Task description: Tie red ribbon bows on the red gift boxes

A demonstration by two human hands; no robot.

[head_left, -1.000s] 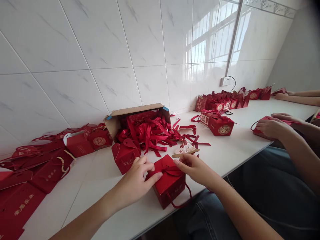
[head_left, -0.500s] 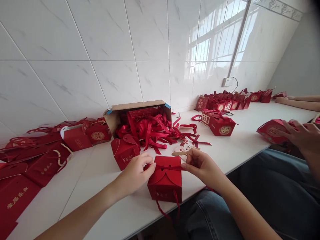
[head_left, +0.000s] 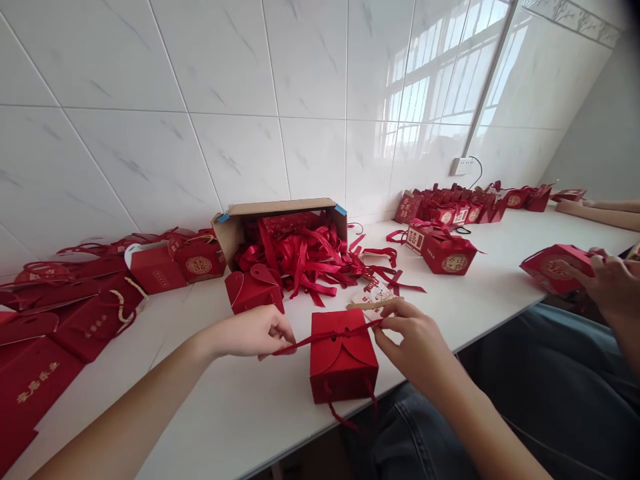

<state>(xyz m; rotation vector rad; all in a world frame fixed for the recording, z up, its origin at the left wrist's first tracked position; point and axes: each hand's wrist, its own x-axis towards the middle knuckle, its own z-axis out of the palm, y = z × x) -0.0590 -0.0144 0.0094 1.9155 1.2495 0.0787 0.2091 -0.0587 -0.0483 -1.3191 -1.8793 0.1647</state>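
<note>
A red gift box (head_left: 343, 367) with curved, interlocking top flaps sits near the table's front edge, its twisted cord handle hanging over that edge. Across its top runs a red ribbon (head_left: 327, 337), crossed or knotted at the middle by the holes. My left hand (head_left: 267, 330) pinches one ribbon end to the left of the box. On the other side, my right hand (head_left: 407, 330) pinches the opposite end, just above the box's right corner. A thin wooden stick (head_left: 373, 305) lies by my right fingertips; whether they touch it I cannot tell.
Behind the box, a cardboard carton (head_left: 225, 240) spills red ribbons (head_left: 305, 257). Beside it stands another red box (head_left: 253, 290). Finished-looking red boxes (head_left: 165, 267) line the left side, with more boxes (head_left: 450, 253) at right. A co-worker's hands (head_left: 613, 280) hold a red box (head_left: 557, 267).
My hands have drawn apart, the left one moving left and down, stretching the ribbon into a straighter line. The co-worker's hands have shifted on their box.
</note>
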